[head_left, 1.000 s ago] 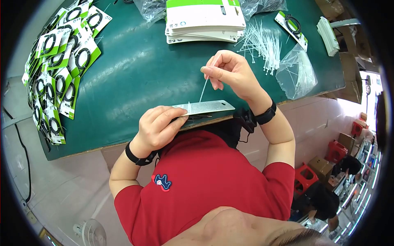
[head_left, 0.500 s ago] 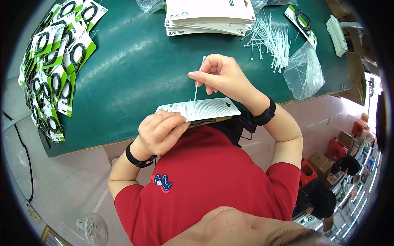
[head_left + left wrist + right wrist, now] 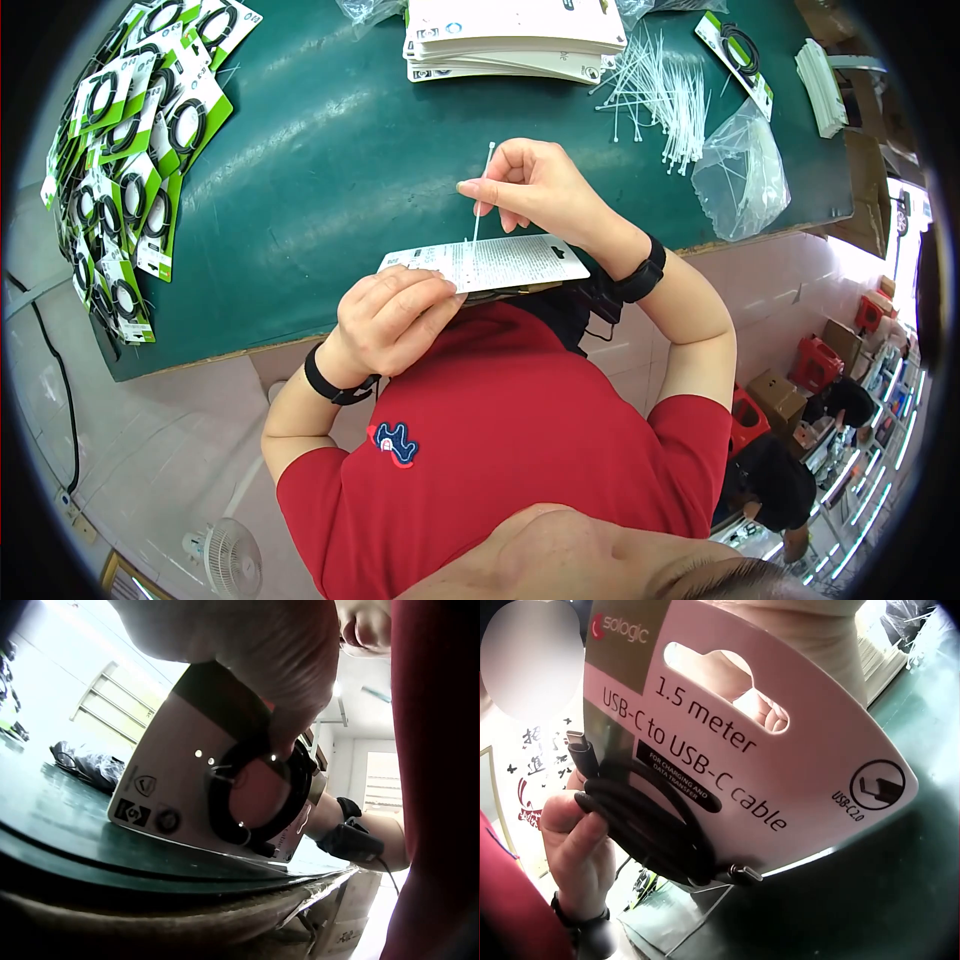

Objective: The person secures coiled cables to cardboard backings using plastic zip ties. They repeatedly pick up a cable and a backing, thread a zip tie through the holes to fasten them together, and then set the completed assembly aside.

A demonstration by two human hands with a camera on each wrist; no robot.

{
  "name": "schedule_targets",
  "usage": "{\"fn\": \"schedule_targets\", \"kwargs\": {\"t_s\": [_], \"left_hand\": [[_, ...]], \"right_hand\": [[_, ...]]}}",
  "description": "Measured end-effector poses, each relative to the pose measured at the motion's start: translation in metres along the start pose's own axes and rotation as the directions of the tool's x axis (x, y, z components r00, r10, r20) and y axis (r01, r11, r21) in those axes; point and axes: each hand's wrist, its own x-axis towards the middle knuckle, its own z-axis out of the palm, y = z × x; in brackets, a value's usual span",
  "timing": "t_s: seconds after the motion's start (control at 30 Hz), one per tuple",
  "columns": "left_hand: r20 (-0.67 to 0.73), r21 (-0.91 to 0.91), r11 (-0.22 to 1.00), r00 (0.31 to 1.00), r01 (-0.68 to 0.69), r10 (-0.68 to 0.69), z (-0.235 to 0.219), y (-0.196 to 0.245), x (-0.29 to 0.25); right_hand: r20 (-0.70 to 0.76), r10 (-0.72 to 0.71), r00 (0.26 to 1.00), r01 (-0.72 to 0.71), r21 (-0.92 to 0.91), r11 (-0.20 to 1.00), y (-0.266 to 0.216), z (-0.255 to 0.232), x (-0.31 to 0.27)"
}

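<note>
Cardboard, pale and flat, forms the backing card (image 3: pixel 487 264) at the centre of the work: a rectangular hang card with a cut-out slot at one end, held level over the near edge of the dark green table (image 3: pixel 330 150). The left hand (image 3: pixel 385 318) grips its left end with fingers curled over the top. The right hand (image 3: pixel 535 185), just beyond the card, pinches a thin white plastic cable tie (image 3: pixel 482 195) between thumb and fingertips; the tie stands nearly upright with its lower end meeting the card.

The head view shows only the printed back of the card. The right wrist view shows its face, lettered "1.5 meter USB-C to USB-C cable", with a coiled black cable (image 3: pixel 649 825) lying against it and the left hand's fingers pressing the coil to the card. The left wrist view shows the underside, small holes ringed around the dark loop.

Far on the table lie a stack of white cards (image 3: pixel 510 40) and loose white ties (image 3: pixel 660 95); at the left, finished green-and-white packs (image 3: pixel 130 160).
</note>
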Motion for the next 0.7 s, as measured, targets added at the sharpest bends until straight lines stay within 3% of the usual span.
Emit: {"fn": "schedule_targets", "kwargs": {"t_s": [0.2,0.33,0.43,0.6,0.7], "left_hand": [[0.009,0.005,1.000,1.000,0.008,-0.008,0.000,0.000,0.000],[0.019,-0.007,1.000,1.000,-0.001,0.001,0.000,-0.002,0.001],[0.035,0.016,0.999,0.999,-0.031,0.030,-0.002,-0.004,0.007],[0.080,0.042,0.997,0.995,-0.063,0.059,-0.005,-0.006,0.010],[0.078,0.053,0.997,0.996,-0.054,0.049,-0.005,-0.005,0.009]], "right_hand": [[0.027,0.044,0.999,-0.045,0.033,0.998,-0.001,0.001,-0.003],[0.128,0.109,0.986,-0.120,0.078,0.990,-0.006,0.003,-0.006],[0.306,0.140,0.942,-0.166,0.059,0.984,-0.009,0.005,-0.008],[0.370,0.161,0.915,-0.184,0.027,0.983,-0.015,0.009,-0.008],[0.387,0.183,0.904,-0.162,-0.087,0.983,-0.018,0.008,-0.007]]}}
